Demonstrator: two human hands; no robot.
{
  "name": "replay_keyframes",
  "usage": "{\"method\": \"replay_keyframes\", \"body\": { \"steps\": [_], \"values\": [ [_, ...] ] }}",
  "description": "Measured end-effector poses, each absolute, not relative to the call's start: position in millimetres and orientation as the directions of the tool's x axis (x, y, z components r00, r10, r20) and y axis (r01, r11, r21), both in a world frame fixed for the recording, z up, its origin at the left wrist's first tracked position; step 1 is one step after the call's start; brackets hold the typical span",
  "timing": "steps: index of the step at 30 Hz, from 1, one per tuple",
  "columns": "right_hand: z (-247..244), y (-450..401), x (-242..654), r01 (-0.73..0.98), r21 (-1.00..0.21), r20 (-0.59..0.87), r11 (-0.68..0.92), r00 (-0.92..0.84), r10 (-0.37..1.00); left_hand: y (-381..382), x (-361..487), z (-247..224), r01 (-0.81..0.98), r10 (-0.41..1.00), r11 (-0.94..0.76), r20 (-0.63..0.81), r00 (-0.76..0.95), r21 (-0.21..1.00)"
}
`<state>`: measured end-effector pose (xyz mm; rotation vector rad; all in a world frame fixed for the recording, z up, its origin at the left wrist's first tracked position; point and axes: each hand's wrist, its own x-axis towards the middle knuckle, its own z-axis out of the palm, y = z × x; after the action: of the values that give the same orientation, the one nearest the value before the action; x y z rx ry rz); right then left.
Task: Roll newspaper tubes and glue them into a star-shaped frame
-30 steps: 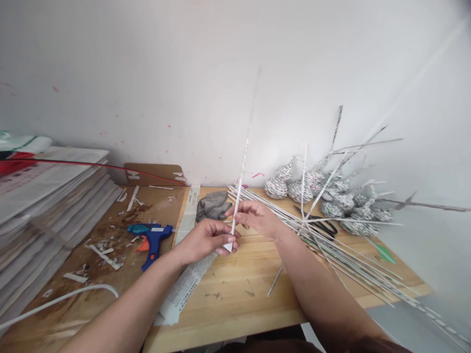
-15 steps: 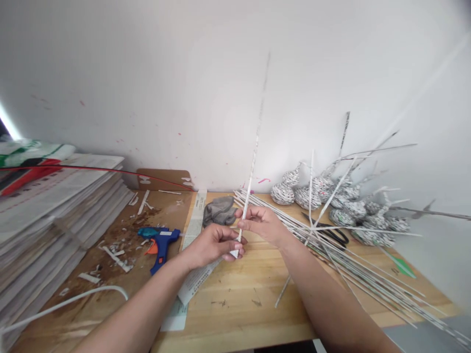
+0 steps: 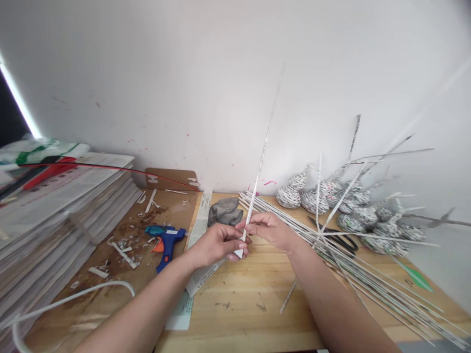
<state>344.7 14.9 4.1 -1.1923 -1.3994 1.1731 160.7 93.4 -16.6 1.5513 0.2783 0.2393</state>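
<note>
Between my hands a thin rolled newspaper tube (image 3: pixel 259 169) stands tilted up and to the right, its far end blurred against the wall. My left hand (image 3: pixel 222 245) pinches it near its lower end, where a flat paper flap shows. Just above, my right hand (image 3: pixel 270 230) closes thumb and fingers on the same tube. Behind the hands lies a crumpled grey cloth (image 3: pixel 225 212). Right of my right hand, several paper tubes are joined in a star shape (image 3: pixel 321 234), resting over a bundle of loose paper tubes (image 3: pixel 382 289).
A blue glue gun (image 3: pixel 168 245) lies left among paper scraps on cardboard (image 3: pixel 172 208). A tall newspaper stack (image 3: pixel 73 225) fills the left side. Black-handled scissors (image 3: pixel 344 240) and several woven paper gourds (image 3: pixel 316 201) sit at the right by the wall. Newspaper strips (image 3: pixel 200 223) lie on the wooden table (image 3: pixel 250 304).
The view has shifted, so most things appear slightly farther right. The tube now leans more to the right. Both hands still grip it near its lower end.
</note>
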Motion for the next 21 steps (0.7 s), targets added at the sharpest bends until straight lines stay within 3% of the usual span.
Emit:
{"method": "replay_keyframes", "body": {
  "steps": [5, 10, 15, 19, 21],
  "values": [
    [4.3, 17.3, 341.2, 0.026, -0.994, 0.104, 0.102, 0.112, 0.988, 93.4, 161.2, -19.0, 0.040, 0.345, 0.016, -0.043, 0.937, 0.999],
    [6.8, 15.5, 341.4, 0.068, -0.993, 0.095, 0.094, 0.020, 0.995, 93.6, 161.4, -18.1, 0.044, 0.362, 0.022, -0.050, 0.931, 0.999],
    [5.4, 16.6, 337.9, 0.059, -0.994, 0.098, 0.089, 0.174, 0.980, 93.1, 161.3, -16.3, 0.057, 0.377, 0.033, -0.065, 0.924, 0.998],
    [6.3, 16.4, 336.9, 0.076, -0.995, 0.063, 0.061, 0.016, 0.998, 93.7, 161.0, -16.7, 0.039, 0.364, 0.033, -0.048, 0.930, 0.999],
    [6.0, 16.5, 337.3, 0.088, -0.993, 0.085, 0.081, 0.043, 0.995, 93.9, 160.7, -17.4, 0.046, 0.362, 0.029, -0.053, 0.931, 0.999]
  ]
}}
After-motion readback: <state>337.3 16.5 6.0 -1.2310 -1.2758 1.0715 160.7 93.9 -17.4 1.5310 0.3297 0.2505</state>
